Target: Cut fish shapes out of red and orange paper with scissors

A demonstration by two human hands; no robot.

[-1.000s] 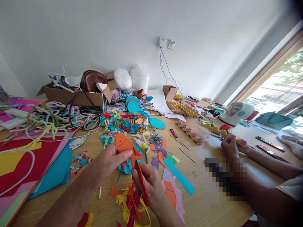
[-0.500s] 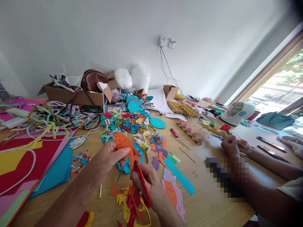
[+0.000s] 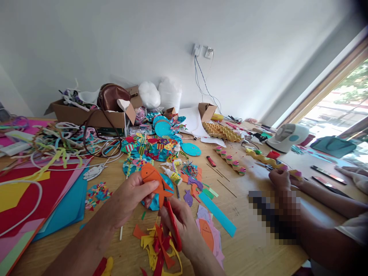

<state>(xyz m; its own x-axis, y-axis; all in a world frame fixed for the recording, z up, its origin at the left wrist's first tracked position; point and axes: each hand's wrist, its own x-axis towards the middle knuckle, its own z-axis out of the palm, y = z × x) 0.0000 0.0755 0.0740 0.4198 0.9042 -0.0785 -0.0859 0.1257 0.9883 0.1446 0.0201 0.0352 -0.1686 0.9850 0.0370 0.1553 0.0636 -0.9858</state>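
My left hand (image 3: 130, 197) pinches an orange paper fish (image 3: 153, 178) and holds it up over the wooden table (image 3: 253, 245). My right hand (image 3: 180, 224) is closed on red-handled scissors (image 3: 173, 225), whose blades meet the fish's tail end. Under the hands lies a heap of red, yellow and orange paper scraps (image 3: 158, 245). A blue paper disc (image 3: 156, 199) lies behind the fish.
Coloured paper sheets (image 3: 34, 203) lie at the left. A cardboard box (image 3: 92, 115) with a brown bag stands at the back. Glue bottles (image 3: 172, 175), paper fish and strips litter the middle. Another person's hand (image 3: 279, 180) holds a yellow egg-carton strip at the right, near a small fan (image 3: 286, 137).
The fish and my hands have shifted very slightly; the scissors stay at the fish's tail. The other person's hand has barely moved.
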